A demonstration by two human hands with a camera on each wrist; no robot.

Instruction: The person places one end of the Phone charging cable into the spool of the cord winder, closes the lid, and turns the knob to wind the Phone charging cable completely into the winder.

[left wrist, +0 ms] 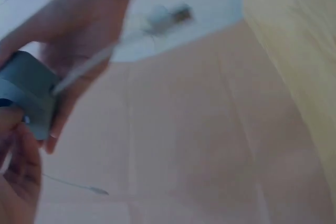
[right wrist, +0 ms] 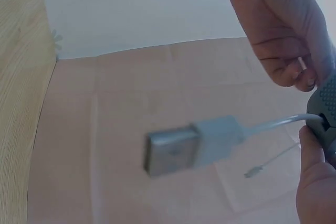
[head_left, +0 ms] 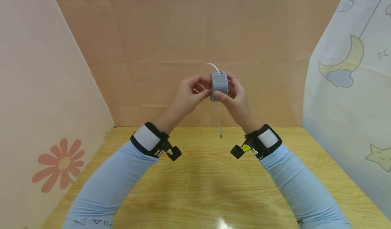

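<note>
My two pale blue sleeves (head_left: 113,181) reach out over the desk (head_left: 207,181), each wrist wearing one black strap. Up between my hands sits one small grey cube (head_left: 219,82), rounded at the corners with a dotted grille on the face toward me, held in the air well above the desk. My left hand (head_left: 187,93) pinches its left side; my right hand (head_left: 233,95) grips its right. One white cable (head_left: 217,115) loops from its top and hangs below, ending in a USB plug (right wrist: 191,144).
</note>
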